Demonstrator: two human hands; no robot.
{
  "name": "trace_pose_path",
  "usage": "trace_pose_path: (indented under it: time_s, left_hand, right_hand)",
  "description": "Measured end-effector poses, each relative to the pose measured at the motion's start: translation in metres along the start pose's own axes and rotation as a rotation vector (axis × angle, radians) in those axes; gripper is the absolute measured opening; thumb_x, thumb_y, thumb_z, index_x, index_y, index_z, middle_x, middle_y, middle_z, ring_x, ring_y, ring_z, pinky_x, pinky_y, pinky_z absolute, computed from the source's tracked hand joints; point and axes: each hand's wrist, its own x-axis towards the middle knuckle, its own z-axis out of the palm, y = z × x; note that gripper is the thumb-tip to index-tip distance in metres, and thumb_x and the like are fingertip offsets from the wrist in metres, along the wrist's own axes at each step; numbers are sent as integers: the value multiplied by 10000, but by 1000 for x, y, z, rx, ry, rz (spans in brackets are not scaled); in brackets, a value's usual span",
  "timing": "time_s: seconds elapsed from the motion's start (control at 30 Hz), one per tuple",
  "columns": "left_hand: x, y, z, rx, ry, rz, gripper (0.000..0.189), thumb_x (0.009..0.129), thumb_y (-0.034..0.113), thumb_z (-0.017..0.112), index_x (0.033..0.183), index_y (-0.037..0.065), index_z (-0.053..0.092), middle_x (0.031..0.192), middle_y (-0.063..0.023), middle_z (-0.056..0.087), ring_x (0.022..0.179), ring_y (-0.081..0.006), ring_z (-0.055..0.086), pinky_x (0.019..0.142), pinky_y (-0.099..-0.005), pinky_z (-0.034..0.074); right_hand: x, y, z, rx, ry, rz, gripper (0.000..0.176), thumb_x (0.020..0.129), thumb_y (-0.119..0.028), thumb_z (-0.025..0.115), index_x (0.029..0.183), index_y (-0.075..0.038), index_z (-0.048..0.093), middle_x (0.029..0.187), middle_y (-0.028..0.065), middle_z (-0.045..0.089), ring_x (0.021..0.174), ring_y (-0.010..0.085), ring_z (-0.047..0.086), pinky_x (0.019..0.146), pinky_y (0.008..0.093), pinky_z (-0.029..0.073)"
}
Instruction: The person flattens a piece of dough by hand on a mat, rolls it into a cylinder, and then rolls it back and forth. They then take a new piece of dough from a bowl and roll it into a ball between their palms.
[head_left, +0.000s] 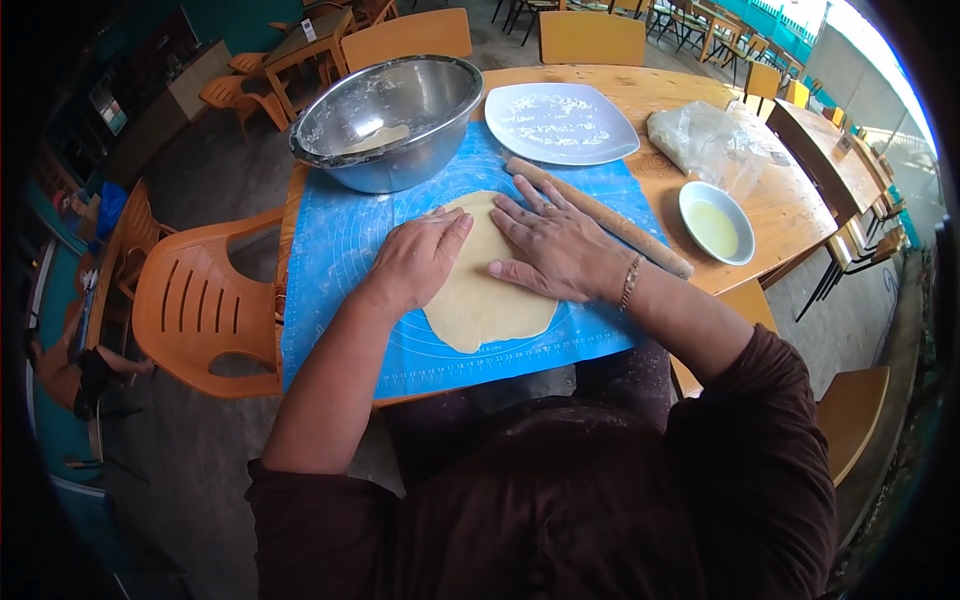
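Observation:
A flat, pale sheet of dough [490, 305] lies on a blue printed mat [345, 345]. My left hand [415, 258] rests on the dough's left edge, its fingers lying close together and pointing up and right. On the dough's upper right part my right hand [555, 240] lies flat, with thumb and fingers spread. Flour dusts its fingers. Just beyond this hand a wooden rolling pin [615, 222] lies diagonally, its upper end near my fingertips. The dough's top edge shows between the two hands.
A metal bowl [400, 170] with some dough inside stands at the mat's back left. Behind the mat is a floured white plate [562, 122]. To the right are a plastic bag [700, 140] and a small bowl of yellowish liquid [715, 225]. An orange chair [205, 300] stands left.

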Motion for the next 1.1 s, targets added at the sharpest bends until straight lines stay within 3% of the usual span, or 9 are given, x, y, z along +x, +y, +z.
trace_pose_path:
  time_s: [0.23,0.3,0.53,0.63,0.7,0.8,0.83,0.9,1.1]
  left_hand:
    - [5,25,-26,-86,-191,-180,514,1061,356,422,1107,-79,690,1179,-294,657,1194,-440,580,1063,-456,429]
    - [4,16,-21,48,-112,-63,521,1056,365,433,1162,-91,664,1267,-301,617,1263,-442,538,1091,-472,406]
    - [-3,22,-9,285,-262,-135,543,1048,352,443,1292,-112,582,1459,-299,470,1394,-414,421,1174,-454,316]
    - [-5,26,-9,357,-210,-79,555,1045,347,448,1259,-147,584,1379,-326,531,1336,-419,487,1146,-451,357]
    - [8,31,-24,207,-302,-202,517,1042,341,458,1165,-129,635,1184,-339,632,1160,-430,607,1010,-448,461]
    - [21,58,-57,205,-437,-411,462,1039,318,473,1058,-104,659,997,-319,667,962,-431,652,849,-450,495]
    - [18,55,-60,212,-433,-415,462,1039,318,473,1058,-104,659,997,-319,667,962,-431,652,849,-450,495]
    - [6,42,-69,133,-144,-231,415,1038,293,484,1014,-85,655,960,-306,659,899,-406,650,782,-445,481]
    - [-28,63,-89,175,94,-71,326,1003,216,553,1045,-86,671,1070,-247,697,994,-400,665,896,-410,512]
  right_hand:
    - [-8,3,-3,8,-7,0,851,1007,-644,311,1471,63,404,1538,240,394,1503,417,202,1243,493,140]
    - [-35,1,-13,21,-18,9,831,1009,-626,337,1473,59,405,1539,238,394,1502,418,205,1243,495,138]
    - [-96,-35,-34,102,-77,-178,749,997,-560,435,1453,34,449,1545,195,406,1498,405,233,1237,532,133]
    - [-92,-49,-33,188,-116,-254,725,996,-546,446,1444,23,461,1551,187,401,1493,386,261,1239,516,148]
    - [-78,-63,-25,285,-129,-351,715,996,-512,446,1496,-4,400,1590,179,342,1503,375,246,1244,514,125]
    - [-42,-78,-3,285,-66,-382,733,1015,-520,418,1504,24,358,1579,226,330,1494,378,262,1239,499,165]
    - [-29,-79,3,268,-37,-373,752,1020,-535,401,1504,38,344,1569,254,330,1488,393,265,1236,501,175]
    - [1,-77,15,214,1,-315,779,1019,-556,390,1493,60,346,1559,277,328,1482,406,270,1233,503,182]
    - [6,-94,8,128,-20,-292,868,1005,-612,364,1459,127,363,1538,315,341,1472,425,288,1223,485,211]
